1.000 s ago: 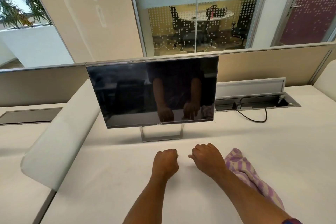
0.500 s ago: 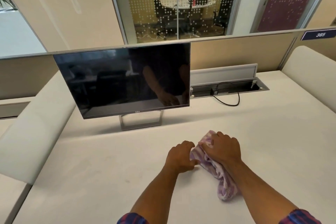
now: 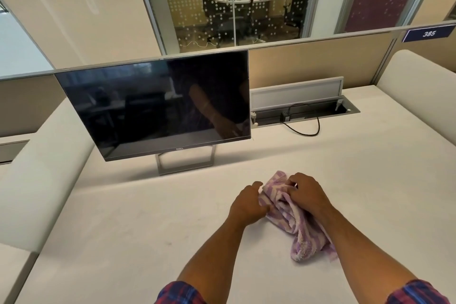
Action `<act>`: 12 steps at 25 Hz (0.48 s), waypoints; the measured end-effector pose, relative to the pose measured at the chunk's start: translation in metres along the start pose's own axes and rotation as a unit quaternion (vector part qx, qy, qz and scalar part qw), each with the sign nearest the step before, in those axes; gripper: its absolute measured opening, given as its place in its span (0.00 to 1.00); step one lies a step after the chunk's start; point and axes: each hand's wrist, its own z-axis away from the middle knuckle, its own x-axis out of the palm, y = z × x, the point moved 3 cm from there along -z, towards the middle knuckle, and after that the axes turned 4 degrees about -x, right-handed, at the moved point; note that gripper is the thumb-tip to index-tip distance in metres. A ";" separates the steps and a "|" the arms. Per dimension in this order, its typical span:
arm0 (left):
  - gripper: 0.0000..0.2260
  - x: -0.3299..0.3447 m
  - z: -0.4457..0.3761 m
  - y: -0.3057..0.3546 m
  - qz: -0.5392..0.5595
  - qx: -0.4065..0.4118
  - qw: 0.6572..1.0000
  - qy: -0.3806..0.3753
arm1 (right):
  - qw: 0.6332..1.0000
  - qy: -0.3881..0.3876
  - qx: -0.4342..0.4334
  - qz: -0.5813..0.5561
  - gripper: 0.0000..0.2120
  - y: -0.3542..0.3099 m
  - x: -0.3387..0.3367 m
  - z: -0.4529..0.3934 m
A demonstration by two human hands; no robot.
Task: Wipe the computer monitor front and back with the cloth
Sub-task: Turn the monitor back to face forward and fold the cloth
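1. Both hands, the left hand [image 3: 246, 205] and the right hand [image 3: 307, 194], grip the striped cloth [image 3: 291, 219] low in the middle, on the white desk [image 3: 123, 242].
2. Up on the left stands the dark monitor [image 3: 153, 103], well apart from the cloth.

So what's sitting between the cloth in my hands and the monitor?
Nothing: in the head view only bare desk separates the cloth from the monitor and its stand.

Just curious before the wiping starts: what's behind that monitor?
Behind the monitor runs a beige partition, with glass walls beyond it. Its grey stand shows below the screen. The monitor's back, and the desk directly behind it, are hidden.
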 end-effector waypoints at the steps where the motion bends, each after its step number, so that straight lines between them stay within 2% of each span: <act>1: 0.36 -0.002 0.001 -0.001 0.033 -0.017 0.999 0.006 | 0.999 0.010 0.001 -0.042 0.06 -0.004 -0.001 -0.001; 3: 0.36 -0.005 0.002 -0.004 0.076 -0.060 0.995 0.018 | 0.991 0.037 0.001 -0.128 0.06 -0.014 -0.004 -0.002; 5: 0.30 -0.008 0.001 -0.012 0.144 -0.125 0.982 0.009 | 0.971 0.053 0.016 -0.234 0.06 -0.026 -0.007 -0.002; 8: 0.21 -0.013 0.006 -0.023 0.308 -0.225 0.924 -0.035 | 0.940 0.061 0.015 -0.336 0.05 -0.043 -0.008 -0.002; 11: 0.07 -0.027 0.011 -0.035 0.321 -0.265 0.909 -0.010 | 0.924 0.108 0.010 -0.367 0.05 -0.049 -0.008 -0.005; 12: 0.07 -0.036 0.014 -0.039 0.317 -0.274 0.908 0.010 | 0.920 0.129 0.008 -0.371 0.05 -0.049 -0.008 -0.007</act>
